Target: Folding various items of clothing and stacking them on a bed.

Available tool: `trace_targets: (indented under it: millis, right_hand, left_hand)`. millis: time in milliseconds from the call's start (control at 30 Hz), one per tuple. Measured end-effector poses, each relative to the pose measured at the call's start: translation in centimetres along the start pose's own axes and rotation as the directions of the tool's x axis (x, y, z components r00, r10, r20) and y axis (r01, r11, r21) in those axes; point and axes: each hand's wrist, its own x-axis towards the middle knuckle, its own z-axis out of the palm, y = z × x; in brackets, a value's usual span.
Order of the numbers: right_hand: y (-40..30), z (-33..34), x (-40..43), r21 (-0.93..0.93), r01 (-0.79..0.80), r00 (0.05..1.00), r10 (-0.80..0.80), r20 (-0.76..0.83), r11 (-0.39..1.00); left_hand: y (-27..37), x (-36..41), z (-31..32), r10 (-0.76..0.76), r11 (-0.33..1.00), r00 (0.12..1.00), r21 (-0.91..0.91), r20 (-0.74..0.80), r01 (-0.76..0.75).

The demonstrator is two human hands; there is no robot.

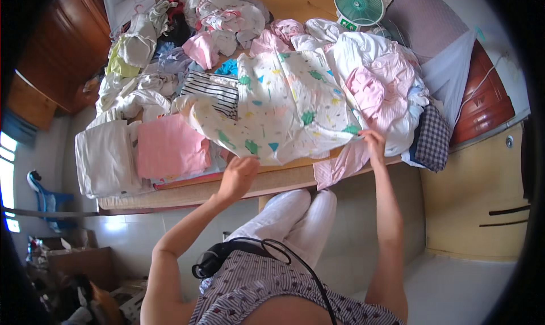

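A white cloth garment with green, blue and yellow prints [289,99] is spread before me over the bed's front part. My left hand [240,174] is closed on its near left edge. With its fingertips, my right hand [374,144] pinches the near right edge. Left of the printed cloth lie a black-and-white striped cloth [208,88], a folded pink cloth [170,146] and a folded pale grey cloth [106,157]. Beneath the printed cloth's right part, a pink striped cloth [342,165] hangs over the bed edge.
Heaped clothes [225,16] lie at the back left, and a pile of white and pink clothes [383,82] at the right. A green fan [357,5] stands behind. The bed's wooden edge [183,191] runs in front of my knees. A checked cloth [432,135] overhangs its right end.
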Motion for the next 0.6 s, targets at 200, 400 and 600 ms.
trace_targets:
  millis: [200, 400, 600]
  right_hand:
    - [6.4, -2.5, -7.1, -0.256, -0.095, 0.995, 0.092, -0.026, 0.962]
    - [7.1, -3.5, -12.7, -0.389, 0.007, 0.999, -0.022, -0.032, 0.921]
    - [8.6, -4.8, -15.5, -0.520, 0.020, 0.997, -0.053, -0.049, 0.854]
  left_hand:
    - [1.8, -5.2, 4.3, -0.013, 0.993, 0.951, 0.116, 0.310, -0.025]
    - [2.4, -8.8, 6.0, 0.030, 0.999, 0.785, -0.027, 0.618, -0.016]
    - [3.4, -9.6, 7.7, -0.037, 0.996, 0.679, -0.030, 0.733, 0.087]
